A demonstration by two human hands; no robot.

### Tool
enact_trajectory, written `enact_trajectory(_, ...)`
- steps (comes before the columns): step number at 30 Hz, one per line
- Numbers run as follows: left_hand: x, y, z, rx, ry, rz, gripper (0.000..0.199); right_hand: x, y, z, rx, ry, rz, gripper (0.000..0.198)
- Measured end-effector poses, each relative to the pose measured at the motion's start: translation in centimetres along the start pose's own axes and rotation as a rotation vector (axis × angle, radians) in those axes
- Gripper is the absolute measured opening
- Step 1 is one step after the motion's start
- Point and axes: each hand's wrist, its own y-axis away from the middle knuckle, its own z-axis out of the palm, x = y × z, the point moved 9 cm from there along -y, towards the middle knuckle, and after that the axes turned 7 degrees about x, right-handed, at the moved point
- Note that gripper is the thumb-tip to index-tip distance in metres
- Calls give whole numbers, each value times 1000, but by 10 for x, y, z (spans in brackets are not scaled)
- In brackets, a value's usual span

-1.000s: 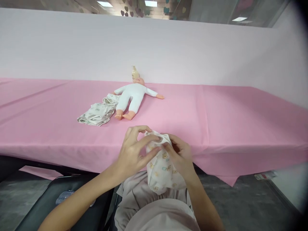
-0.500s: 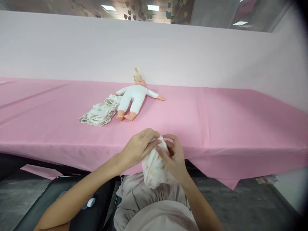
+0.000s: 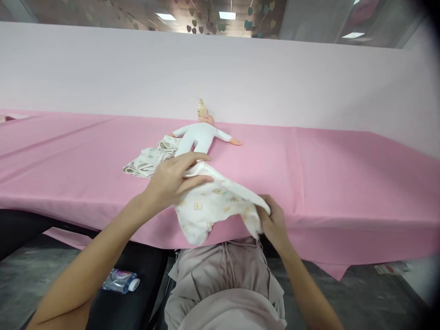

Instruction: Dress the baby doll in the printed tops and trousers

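Observation:
A white cloth garment (image 3: 220, 197) with small yellowish prints hangs stretched between my two hands, over the front edge of the table. My left hand (image 3: 175, 176) grips its upper left part, thumb and fingers on either side of the fabric. On the right side, my right hand (image 3: 273, 220) is closed round another edge of it. Behind the cloth a baby doll (image 3: 198, 136) in a white suit lies on its back, arms spread; its feet are hidden by my left hand and the cloth. Folded printed cloths (image 3: 146, 161) lie beside the doll on the left.
A pink cloth covers the table (image 3: 330, 174), which stands against a white wall (image 3: 206, 68). A pump bottle (image 3: 201, 109) stands behind the doll's head. On a black chair (image 3: 137, 256) at lower left lies a plastic bottle (image 3: 121, 281).
The garment was bunched up between my close-set hands near my lap. Now it is spread out and raised; my left hand has moved up and left, my right hand to the right.

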Motion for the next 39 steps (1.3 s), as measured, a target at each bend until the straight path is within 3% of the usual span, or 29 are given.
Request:
enact_trajectory(3, -20, 2, 4, -67, -4, -60, 54, -42, -16, -13, -203, 178, -159, 24)
enact_trajectory(4, -25, 3, 7, -99, 11, -88, 54, -55, -22, -23, -191, 218, -176, 27)
enact_trajectory(6, -29, 5, 11, -149, 55, -123, 50, -86, -33, -53, -15, 286, -223, 29)
enact_trajectory(9, -19, 2, 11, -186, 105, -81, 40, -128, -35, -57, -85, 415, -367, 22)
enact_trajectory(13, -5, -2, 2, -169, 107, 7, 33, -153, -34, -61, -77, 497, -432, 19)
enact_trajectory(16, -1, -1, -3, -170, 122, 47, 29, -158, -31, -58, -130, 500, -461, 19)
enact_trajectory(24, 3, -5, -12, -202, 324, -76, 22, -169, -37, -78, 35, 405, -392, 29)
enact_trajectory(28, 7, -5, -20, -194, 374, -39, 16, -153, -35, -64, -218, 389, -230, 39)
enact_trajectory(31, 6, -6, -28, -167, 428, -6, 4, -147, -38, -79, -150, 347, -156, 40)
enact_trajectory(33, 7, -6, -28, -213, 449, 12, 1, -142, -36, -75, -244, 362, -146, 38)
enact_trajectory(37, 13, -4, -17, -403, 432, 19, 20, -136, -14, -57, -506, 404, -203, 28)
enact_trajectory(39, 17, -5, -17, -408, 448, 10, 27, -133, 1, -48, -568, 389, -236, 21)
